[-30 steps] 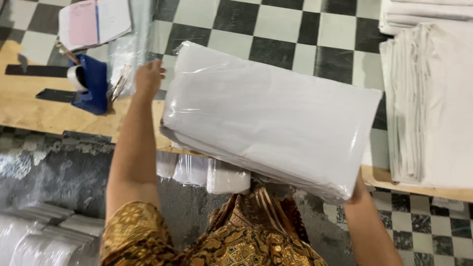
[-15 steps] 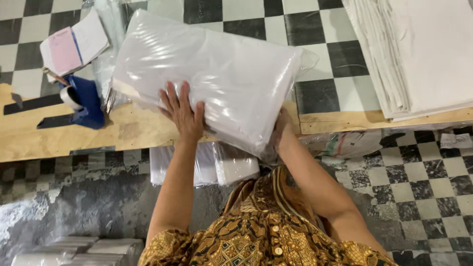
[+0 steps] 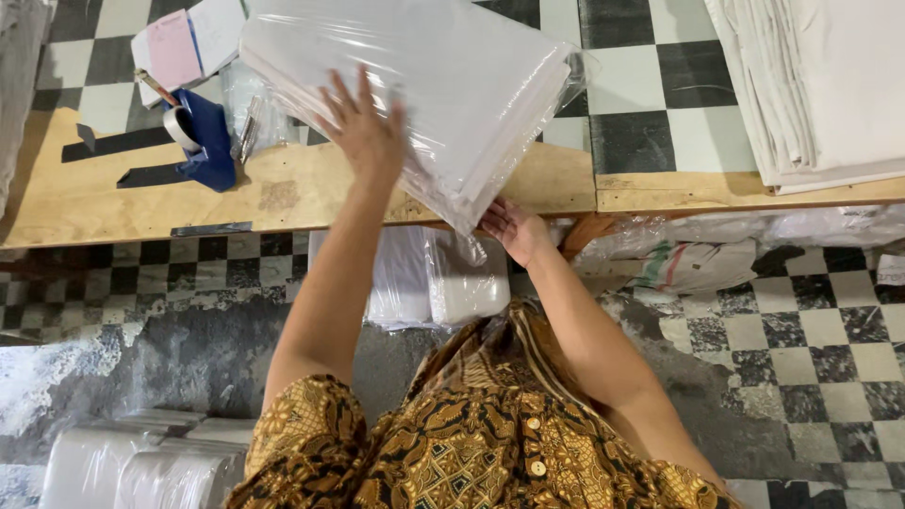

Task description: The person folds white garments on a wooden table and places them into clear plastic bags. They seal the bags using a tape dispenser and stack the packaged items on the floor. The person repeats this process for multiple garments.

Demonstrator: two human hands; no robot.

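Lowered since a second ago, the plastic-wrapped white bundle (image 3: pixel 424 85) now rests on the checkered wooden table (image 3: pixel 283 193), left hand (image 3: pixel 363 132) spread flat on top, right hand (image 3: pixel 514 229) cupping its overhanging near corner, blue tape dispenser (image 3: pixel 203 141) leftward, folded white cloth (image 3: pixel 811 85) rightward.

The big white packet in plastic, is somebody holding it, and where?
Yes. The left hand presses flat on top of the plastic-wrapped packet, and the right hand supports its near corner from underneath, at the table edge.
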